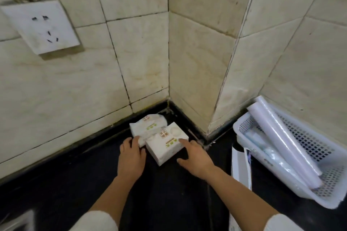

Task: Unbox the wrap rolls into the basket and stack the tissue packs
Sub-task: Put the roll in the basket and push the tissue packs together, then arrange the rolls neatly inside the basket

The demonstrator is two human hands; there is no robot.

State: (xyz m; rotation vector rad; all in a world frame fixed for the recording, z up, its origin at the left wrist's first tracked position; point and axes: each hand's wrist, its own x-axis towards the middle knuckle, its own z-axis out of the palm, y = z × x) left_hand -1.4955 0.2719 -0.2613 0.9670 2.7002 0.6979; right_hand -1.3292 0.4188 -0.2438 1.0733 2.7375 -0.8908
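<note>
Two white tissue packs with green print lie in the wall corner on the black counter [75, 184]. The front tissue pack [167, 146] overlaps the front edge of the rear tissue pack [144, 126] and sits askew to it. My right hand [197, 155] holds the front pack's right end, index finger on top and thumb at its near corner. The fingertips of my left hand [131, 155] press on the rear pack's near left corner. At the right, a white perforated basket [309, 139] holds long wrap rolls [281, 137] lying lengthwise.
A white cardboard box [241, 167] stands against the basket's left side. Tiled walls enclose the corner, with a jutting tiled pillar [216, 62] between the packs and the basket. A wall socket [43, 26] is at upper left. A blurred white object [16, 221] sits at bottom left.
</note>
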